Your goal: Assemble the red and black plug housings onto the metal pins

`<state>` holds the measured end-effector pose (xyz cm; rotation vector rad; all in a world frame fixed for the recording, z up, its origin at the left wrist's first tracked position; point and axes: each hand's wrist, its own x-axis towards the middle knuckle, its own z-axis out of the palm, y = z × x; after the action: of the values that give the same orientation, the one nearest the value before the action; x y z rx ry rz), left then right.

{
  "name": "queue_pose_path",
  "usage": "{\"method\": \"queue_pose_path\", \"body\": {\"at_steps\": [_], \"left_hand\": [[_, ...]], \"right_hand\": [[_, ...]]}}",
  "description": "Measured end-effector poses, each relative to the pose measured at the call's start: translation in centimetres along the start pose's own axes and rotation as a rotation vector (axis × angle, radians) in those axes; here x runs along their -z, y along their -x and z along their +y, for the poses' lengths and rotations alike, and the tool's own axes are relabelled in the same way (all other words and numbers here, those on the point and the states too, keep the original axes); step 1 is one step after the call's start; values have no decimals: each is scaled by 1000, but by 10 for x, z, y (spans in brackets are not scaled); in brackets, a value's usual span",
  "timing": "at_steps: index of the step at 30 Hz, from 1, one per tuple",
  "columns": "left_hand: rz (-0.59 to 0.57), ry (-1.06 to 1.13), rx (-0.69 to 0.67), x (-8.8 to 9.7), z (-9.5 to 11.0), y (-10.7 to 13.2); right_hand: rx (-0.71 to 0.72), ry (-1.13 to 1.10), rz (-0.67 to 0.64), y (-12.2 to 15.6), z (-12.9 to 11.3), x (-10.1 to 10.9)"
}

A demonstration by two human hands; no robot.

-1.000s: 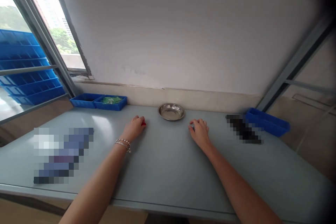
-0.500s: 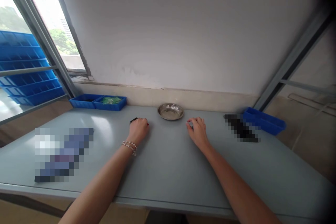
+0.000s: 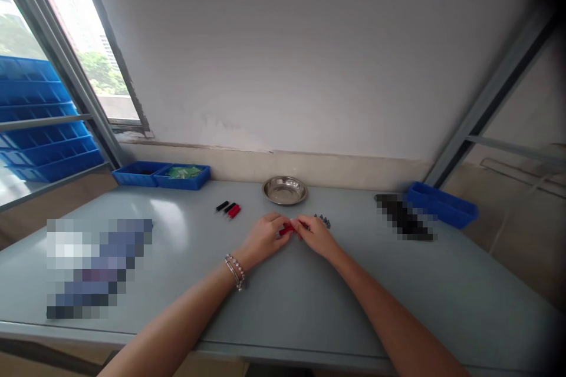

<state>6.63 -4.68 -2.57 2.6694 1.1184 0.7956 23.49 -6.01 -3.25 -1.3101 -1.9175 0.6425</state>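
My left hand (image 3: 264, 237) is closed round a small red rod-shaped piece (image 3: 286, 229) above the middle of the table. Against the right end of that piece, my right hand (image 3: 317, 235) makes a pinch, and its fingers hide whatever is between them. To the left lie small black rod-shaped pieces (image 3: 222, 207) with a similar red piece (image 3: 234, 211) beside them; thin pale tips stick out at their lower ends. Several tiny grey metal parts (image 3: 326, 222) lie just behind my right hand.
A round steel dish (image 3: 285, 191) stands near the wall. Blue bins (image 3: 183, 179) sit at the back left, one with green packets, and another blue bin (image 3: 442, 206) at the right. Blurred-out items lie on both sides of the grey table (image 3: 283, 300). Blue trays are stacked far left.
My left hand has moved right from the black and red pieces with a red piece in it. My right hand has come left from the metal parts, and both hands now meet.
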Motion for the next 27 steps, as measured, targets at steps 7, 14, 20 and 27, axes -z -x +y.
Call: {"method": "queue_pose_path", "body": {"at_steps": [7,14,20,27], "left_hand": [[-11,-31,32,1,-2,-1],[-37,-36,12,3,-5,-1],[-27,-52,106,4,-10,-1],[8,-41,173,6,-18,-1]], "right_hand": [[-15,-10,55,-1,3,-1],[-35,31,60,-4,11,-5],[-138,421,244,-4,15,20],[-643,723,143,7,45,68]]}}
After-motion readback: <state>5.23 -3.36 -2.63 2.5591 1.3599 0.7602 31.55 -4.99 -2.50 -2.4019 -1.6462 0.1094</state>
